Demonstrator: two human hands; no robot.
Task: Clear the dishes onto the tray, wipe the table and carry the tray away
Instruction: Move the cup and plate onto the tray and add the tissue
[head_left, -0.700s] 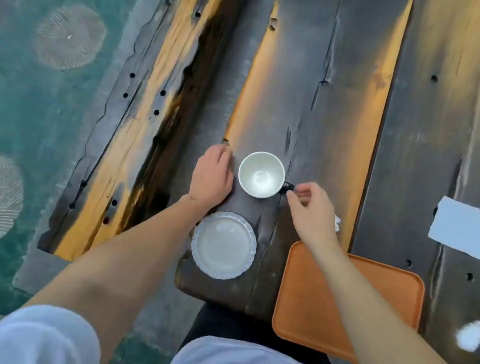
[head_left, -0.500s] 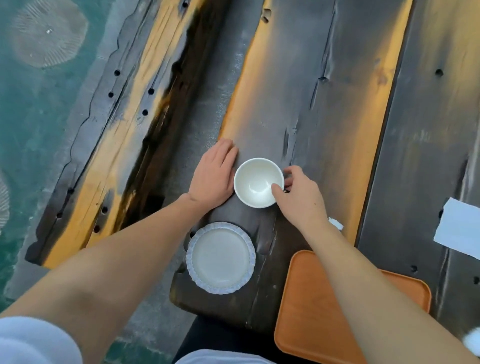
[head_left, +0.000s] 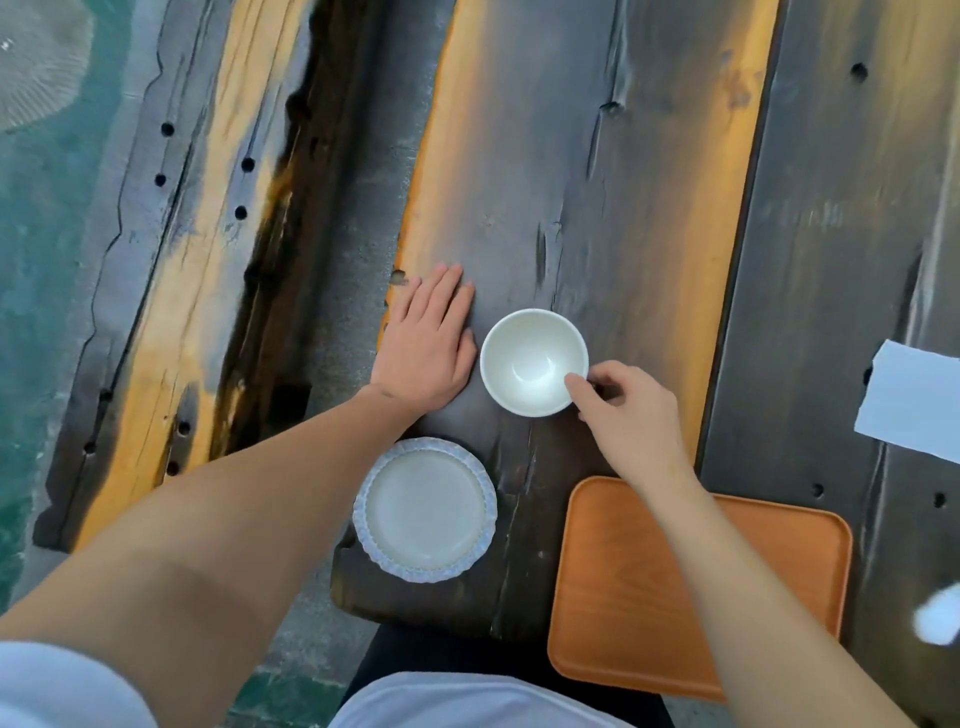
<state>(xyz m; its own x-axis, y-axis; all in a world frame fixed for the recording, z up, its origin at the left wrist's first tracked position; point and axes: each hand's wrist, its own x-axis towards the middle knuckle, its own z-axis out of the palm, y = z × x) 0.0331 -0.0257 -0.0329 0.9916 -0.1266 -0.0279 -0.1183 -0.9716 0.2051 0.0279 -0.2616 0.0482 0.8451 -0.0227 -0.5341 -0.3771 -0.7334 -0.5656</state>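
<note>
The right hand (head_left: 631, 415) pinches the cup (head_left: 534, 362) at its near-right rim, thumb inside; the tray (head_left: 649, 597) lies just behind those fingers, toward the body. The left hand (head_left: 423, 345) rests flat on the worktop (head_left: 597, 182).

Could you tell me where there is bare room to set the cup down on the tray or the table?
The orange tray carries no dishes; only the right forearm crosses above it. Bare wood stretches beyond the white cup. It is crowded between the left hand, cup, right hand and ruffled plate.
</note>
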